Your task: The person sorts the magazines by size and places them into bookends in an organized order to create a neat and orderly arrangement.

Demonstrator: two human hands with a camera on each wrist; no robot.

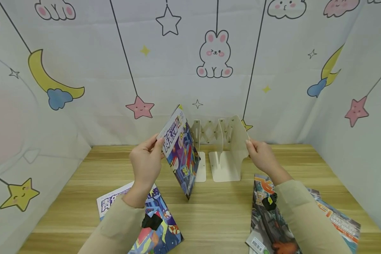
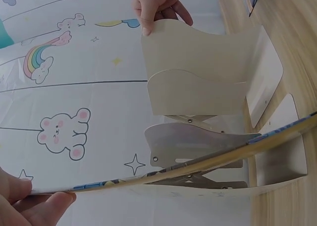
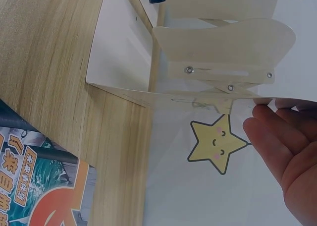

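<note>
My left hand (image 1: 146,162) pinches a magazine (image 1: 182,148) by its upper left edge and holds it up, tilted, at the left side of an expandable bookend rack (image 1: 227,169). The cover is purple and blue with large Chinese lettering. Seen edge-on in the left wrist view, the magazine (image 2: 203,162) crosses in front of the cream metal dividers. My right hand (image 1: 265,157) grips the upper edge of the rack's right end panel (image 1: 240,139), thumb against one face. In the right wrist view, that hand (image 3: 292,151) has its fingertips at the panel's edge, partly hidden.
Another purple-blue magazine (image 1: 165,215) lies at the front left, partly under my left forearm. At the front right lie a dark magazine (image 1: 261,220) and a further magazine (image 1: 343,225), partly covered by my right sleeve. A patterned curtain (image 1: 177,77) hangs behind the wooden table (image 1: 209,218).
</note>
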